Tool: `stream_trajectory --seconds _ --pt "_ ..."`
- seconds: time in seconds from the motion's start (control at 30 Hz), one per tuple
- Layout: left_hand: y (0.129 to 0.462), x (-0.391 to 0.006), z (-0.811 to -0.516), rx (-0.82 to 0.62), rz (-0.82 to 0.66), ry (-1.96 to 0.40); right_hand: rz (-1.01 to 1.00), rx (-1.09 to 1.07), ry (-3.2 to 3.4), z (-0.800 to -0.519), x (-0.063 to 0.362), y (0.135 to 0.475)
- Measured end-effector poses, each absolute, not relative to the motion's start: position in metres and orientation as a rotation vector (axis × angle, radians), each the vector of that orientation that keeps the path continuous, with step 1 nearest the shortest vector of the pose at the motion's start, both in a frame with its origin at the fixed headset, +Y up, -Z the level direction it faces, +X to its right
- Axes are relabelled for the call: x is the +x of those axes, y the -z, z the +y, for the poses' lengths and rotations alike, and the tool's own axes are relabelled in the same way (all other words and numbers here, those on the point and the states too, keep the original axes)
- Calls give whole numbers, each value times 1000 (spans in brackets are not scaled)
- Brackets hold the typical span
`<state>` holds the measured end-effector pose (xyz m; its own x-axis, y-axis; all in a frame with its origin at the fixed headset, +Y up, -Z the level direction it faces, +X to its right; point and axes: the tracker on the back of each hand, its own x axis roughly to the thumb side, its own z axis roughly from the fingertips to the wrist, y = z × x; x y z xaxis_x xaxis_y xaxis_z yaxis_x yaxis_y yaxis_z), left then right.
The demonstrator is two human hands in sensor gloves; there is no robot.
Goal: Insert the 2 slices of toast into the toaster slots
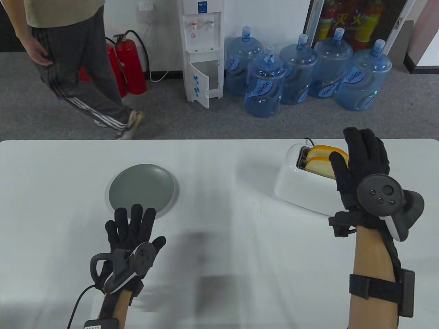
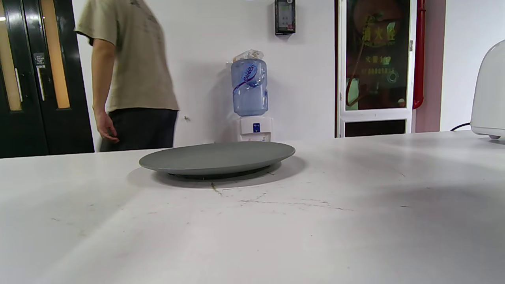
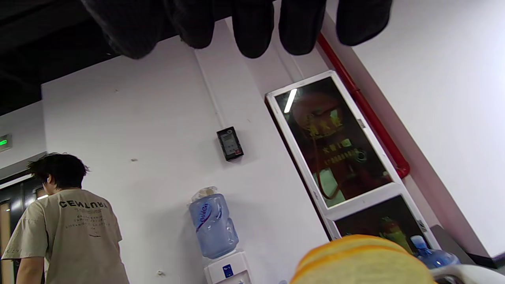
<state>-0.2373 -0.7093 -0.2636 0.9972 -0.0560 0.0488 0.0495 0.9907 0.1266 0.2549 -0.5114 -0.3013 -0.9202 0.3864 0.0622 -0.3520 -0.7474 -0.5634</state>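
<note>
A white toaster (image 1: pixel 301 186) stands at the right of the white table, its side also seen in the left wrist view as the toaster (image 2: pixel 490 94). Two toast slices (image 1: pixel 322 158) stand in its slots, their rounded tops sticking out; the toast tops (image 3: pixel 361 262) fill the bottom of the right wrist view. My right hand (image 1: pixel 360 161) hovers just above and right of the slices, fingers straight, holding nothing; its fingertips (image 3: pixel 252 37) hang along the top edge. My left hand (image 1: pixel 132 228) lies flat and spread on the table at the near rim of the grey plate (image 1: pixel 142 188).
The grey plate (image 2: pixel 217 157) is bare. A black cord (image 1: pixel 308 140) leaves the toaster's back. Beyond the table's far edge a person (image 1: pixel 68 58) walks by; a water dispenser (image 1: pixel 202 51), several water bottles (image 1: pixel 308 75) and fire extinguishers (image 1: pixel 128 65) stand by the wall.
</note>
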Motion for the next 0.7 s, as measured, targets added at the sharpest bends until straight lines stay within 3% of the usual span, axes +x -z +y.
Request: stream_trajectory --seconds 0.4,0.7 --pt "263 -236 -712 104 -57 45 -930 188 -2694 -508 204 268" --pt "262 -230 -712 107 -78 43 -1033 365 -2690 -526 174 242"
